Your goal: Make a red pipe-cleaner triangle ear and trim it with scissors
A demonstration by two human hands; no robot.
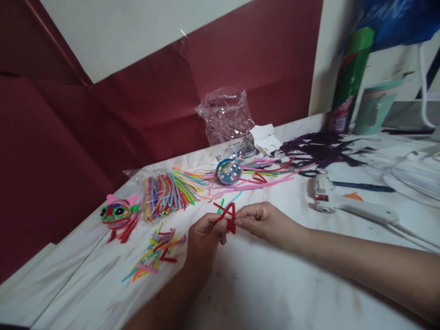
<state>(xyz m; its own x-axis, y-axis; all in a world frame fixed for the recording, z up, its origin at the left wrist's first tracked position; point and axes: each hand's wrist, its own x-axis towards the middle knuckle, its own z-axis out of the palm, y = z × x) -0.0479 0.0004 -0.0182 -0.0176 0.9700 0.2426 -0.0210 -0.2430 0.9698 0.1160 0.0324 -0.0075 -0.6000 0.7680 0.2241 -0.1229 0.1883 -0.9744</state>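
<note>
A red pipe cleaner (233,211), bent into a pointed, triangle-like shape, is held between both hands above the white table. My left hand (206,231) pinches its left side, where one straight red end sticks out to the upper left. At its right side, my right hand (256,220) grips it between thumb and fingertips. A bit of green pipe cleaner (220,206) shows just behind the left fingers; whether it is held cannot be made out. To the left lies a loose pile of short cut pipe cleaners (158,252) in many colours.
Further left sits a pink animal-face craft (120,213). Behind are a bag of pipe cleaners (165,192), a clear decorated ball (228,172) and crumpled plastic (225,114). A glue gun (354,206) with its cord, dark purple strands (319,146) and a mint cup (377,107) are at right.
</note>
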